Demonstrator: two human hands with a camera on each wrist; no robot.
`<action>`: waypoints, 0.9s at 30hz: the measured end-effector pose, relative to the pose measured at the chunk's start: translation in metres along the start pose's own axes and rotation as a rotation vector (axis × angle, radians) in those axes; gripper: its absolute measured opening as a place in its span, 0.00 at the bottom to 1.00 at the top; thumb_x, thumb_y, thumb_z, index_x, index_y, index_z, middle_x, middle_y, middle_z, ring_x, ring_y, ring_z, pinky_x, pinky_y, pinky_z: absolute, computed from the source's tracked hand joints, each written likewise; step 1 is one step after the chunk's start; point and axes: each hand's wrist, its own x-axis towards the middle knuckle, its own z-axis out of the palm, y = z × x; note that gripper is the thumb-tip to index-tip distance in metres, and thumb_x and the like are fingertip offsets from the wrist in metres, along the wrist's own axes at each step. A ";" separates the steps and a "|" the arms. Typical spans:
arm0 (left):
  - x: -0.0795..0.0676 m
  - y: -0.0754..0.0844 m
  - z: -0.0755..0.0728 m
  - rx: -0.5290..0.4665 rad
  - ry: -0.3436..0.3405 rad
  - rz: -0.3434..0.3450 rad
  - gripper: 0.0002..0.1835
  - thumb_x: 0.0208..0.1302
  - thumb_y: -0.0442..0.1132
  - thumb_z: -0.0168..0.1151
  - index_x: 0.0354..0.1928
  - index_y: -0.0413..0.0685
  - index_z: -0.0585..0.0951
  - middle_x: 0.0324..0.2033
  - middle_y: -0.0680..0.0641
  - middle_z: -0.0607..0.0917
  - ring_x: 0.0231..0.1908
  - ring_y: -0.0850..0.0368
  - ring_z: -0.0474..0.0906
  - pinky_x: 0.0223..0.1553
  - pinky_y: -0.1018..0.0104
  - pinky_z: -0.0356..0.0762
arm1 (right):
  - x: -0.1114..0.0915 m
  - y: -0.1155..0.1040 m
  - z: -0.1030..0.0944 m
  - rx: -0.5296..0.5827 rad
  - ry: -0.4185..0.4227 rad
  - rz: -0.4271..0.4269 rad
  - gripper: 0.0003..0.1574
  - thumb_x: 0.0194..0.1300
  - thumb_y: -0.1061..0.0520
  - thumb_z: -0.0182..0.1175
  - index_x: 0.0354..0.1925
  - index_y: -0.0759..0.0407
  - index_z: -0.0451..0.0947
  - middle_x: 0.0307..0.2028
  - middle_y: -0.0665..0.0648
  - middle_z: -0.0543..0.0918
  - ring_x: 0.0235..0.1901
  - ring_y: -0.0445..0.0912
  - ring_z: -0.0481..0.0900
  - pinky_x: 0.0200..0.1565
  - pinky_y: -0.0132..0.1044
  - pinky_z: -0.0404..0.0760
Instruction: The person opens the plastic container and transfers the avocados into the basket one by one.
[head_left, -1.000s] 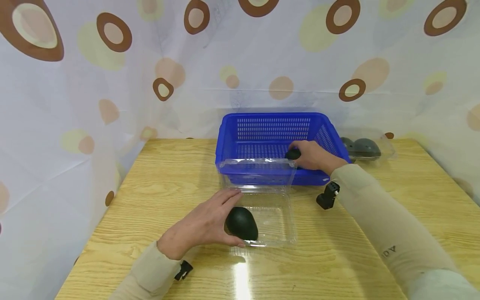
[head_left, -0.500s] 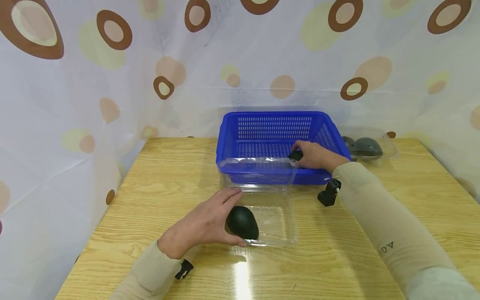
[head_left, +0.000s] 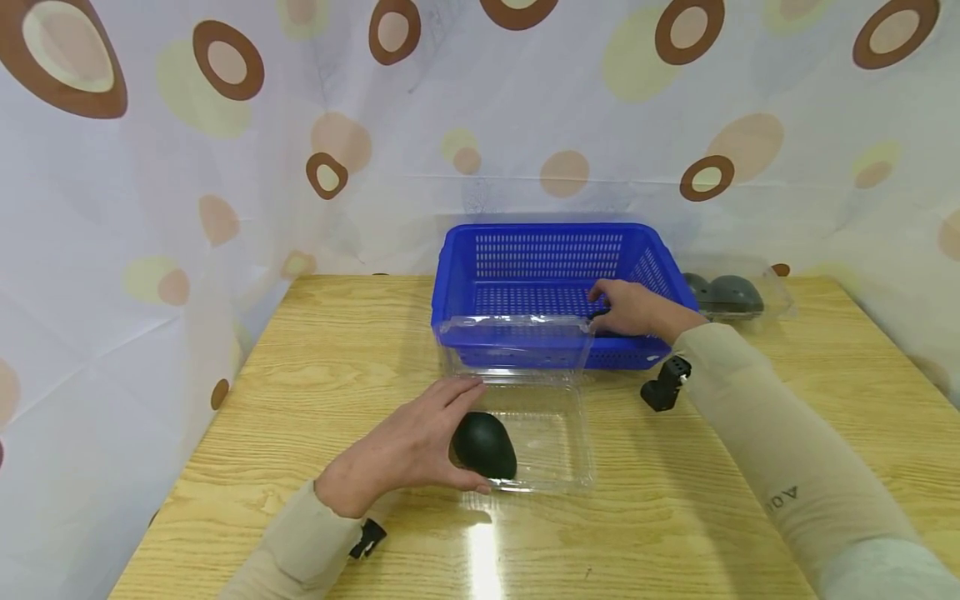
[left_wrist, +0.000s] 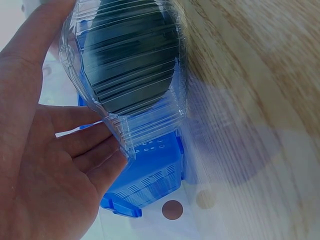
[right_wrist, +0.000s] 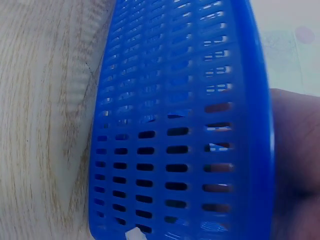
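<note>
A clear plastic clamshell container (head_left: pixel 551 446) stands on the table with its lid raised, leaning towards the blue basket. My left hand (head_left: pixel 412 442) grips its left end, the thumb at the near edge and the fingers at the far side. One dark green avocado (head_left: pixel 485 446) lies in the container's left half; in the left wrist view this avocado (left_wrist: pixel 130 60) shows through the ribbed wall. Inside the blue plastic basket (head_left: pixel 547 250), my right hand (head_left: pixel 630 308) holds another dark avocado (head_left: pixel 598 314), mostly hidden by the fingers and basket wall. The right wrist view shows mainly the basket's slotted side (right_wrist: pixel 175 150).
Behind and to the right of the basket, a clear container (head_left: pixel 776 296) holds dark avocados (head_left: pixel 735 294). The wooden table (head_left: pixel 352 333) meets a patterned curtain (head_left: pixel 480 125) at the back and sides.
My right hand has shifted slightly right inside the basket, and less of the avocado under it shows. The left hand, the container and its avocado have stayed in place.
</note>
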 end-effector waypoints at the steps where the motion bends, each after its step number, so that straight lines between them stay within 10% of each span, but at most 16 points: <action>1: 0.000 0.000 0.000 -0.002 -0.002 -0.002 0.62 0.41 0.70 0.75 0.71 0.35 0.65 0.70 0.39 0.68 0.71 0.46 0.64 0.70 0.55 0.69 | -0.001 0.000 -0.001 -0.001 0.004 -0.005 0.31 0.67 0.54 0.61 0.62 0.69 0.68 0.59 0.74 0.75 0.58 0.66 0.74 0.58 0.61 0.75; 27: -0.002 0.000 0.000 0.004 0.021 0.006 0.61 0.40 0.69 0.76 0.70 0.35 0.66 0.69 0.39 0.69 0.70 0.45 0.65 0.70 0.55 0.69 | -0.063 -0.008 -0.021 0.068 0.256 -0.171 0.26 0.72 0.56 0.56 0.63 0.66 0.69 0.62 0.67 0.75 0.64 0.63 0.70 0.62 0.61 0.72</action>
